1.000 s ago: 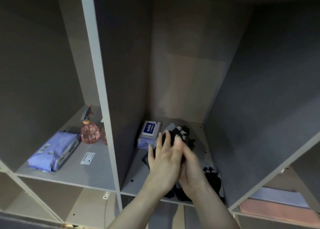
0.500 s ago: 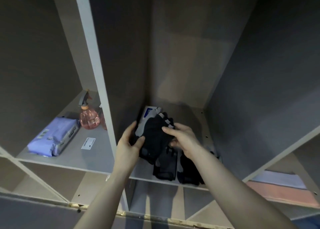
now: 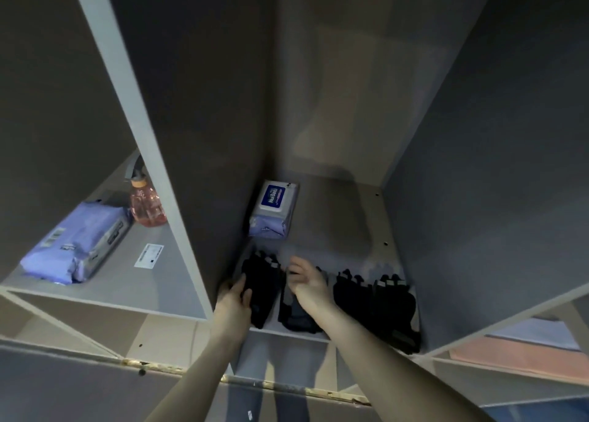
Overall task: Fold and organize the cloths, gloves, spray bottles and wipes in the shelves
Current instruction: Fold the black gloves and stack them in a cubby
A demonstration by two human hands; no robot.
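Several black gloves lie side by side along the front of the middle shelf [image 3: 376, 217]. My left hand [image 3: 234, 297] grips the left edge of the leftmost glove [image 3: 264, 284], thumb on top. My right hand [image 3: 307, 281] rests with loosely bent fingers on the second glove [image 3: 296, 316], which shows grey patches. Two more gloves, one [image 3: 352, 297] and another [image 3: 393, 303], lie to the right. Behind them sit a wipes pack [image 3: 274, 211] with a blue label and a folded grey cloth [image 3: 331, 217].
The left compartment holds a purple wipes pack [image 3: 76, 246], a pink spray bottle [image 3: 146, 205] and a white sticker [image 3: 149, 256]. Folded pink cloth [image 3: 516, 358] and pale blue cloth [image 3: 535, 332] lie in the lower right compartment. Grey partition walls close in each compartment.
The glove both hands held up in front of the wipes pack now lies flat at the left end of the row. My right hand has left it and sits on the neighbouring glove.
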